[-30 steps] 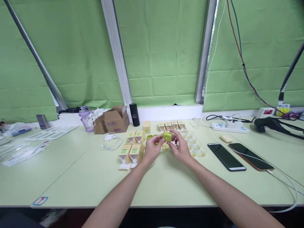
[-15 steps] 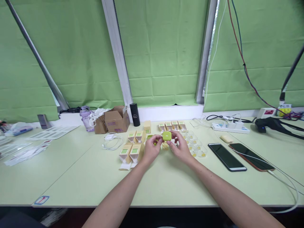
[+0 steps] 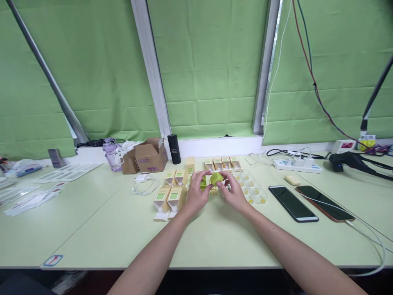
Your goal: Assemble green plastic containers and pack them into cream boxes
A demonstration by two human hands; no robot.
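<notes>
Both hands hold a small, glossy lime-green rounded case [image 3: 216, 178] above the middle of the table. On its left side, my left hand [image 3: 198, 192] is closed with fingertips and thumb at the edge. My right hand [image 3: 233, 192] pinches the case from the right. Partly behind my left hand lie more green pieces [image 3: 203, 183]. Just beneath the case are small yellowish pieces [image 3: 213, 190]. Clear plastic holders [image 3: 252, 189] with yellow spots sit right of my right hand. Open cream boxes with green panels [image 3: 174, 196] stand to the left of my left hand.
More small boxes [image 3: 225, 164] stand in a row behind the hands. A brown carton [image 3: 152, 157], a black cylinder [image 3: 174, 149] and a purple bottle [image 3: 112, 155] are at the back left. Two phones [image 3: 293, 203] and a power strip [image 3: 297, 166] with cables lie on the right.
The green case has turned and tilted between my fingers, from its flat face towards me to an angled side. My left fingers have shifted farther over its left edge.
</notes>
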